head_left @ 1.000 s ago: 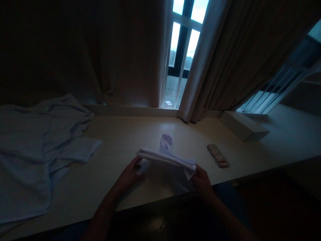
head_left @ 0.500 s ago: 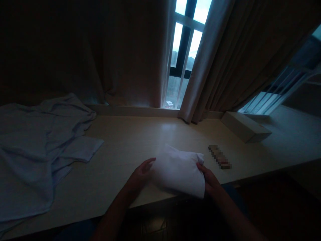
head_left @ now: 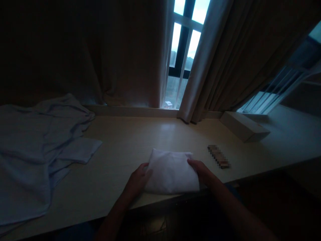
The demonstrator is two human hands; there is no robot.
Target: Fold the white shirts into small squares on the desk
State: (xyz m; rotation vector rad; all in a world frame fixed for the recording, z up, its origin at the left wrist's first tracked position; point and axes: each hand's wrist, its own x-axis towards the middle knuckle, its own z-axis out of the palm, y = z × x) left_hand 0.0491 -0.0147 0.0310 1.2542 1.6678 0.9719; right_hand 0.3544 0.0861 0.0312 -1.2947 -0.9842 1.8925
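Observation:
A folded white cloth (head_left: 172,172), roughly rectangular and softly padded, lies at the near edge of the table in front of me. My left hand (head_left: 139,177) is at its left side, with the thumb on the upper face and the other fingers along the edge, partly hidden. At the right side, my right hand (head_left: 200,170) grips the cloth near its upper right corner, thumb on top and fingers tucked out of sight.
Rumpled white garments (head_left: 27,150) cover the left part of the pale table (head_left: 112,134). A blurred-out flat item (head_left: 218,156) lies right of my right hand, and a long box (head_left: 245,126) stands behind it. Curtains (head_left: 198,77) hang by the window at the back.
The cloth has moved left and turned from a tilt to nearly level, settling at the table's edge. My left hand has closed onto its side; my right hand has shifted left with it.

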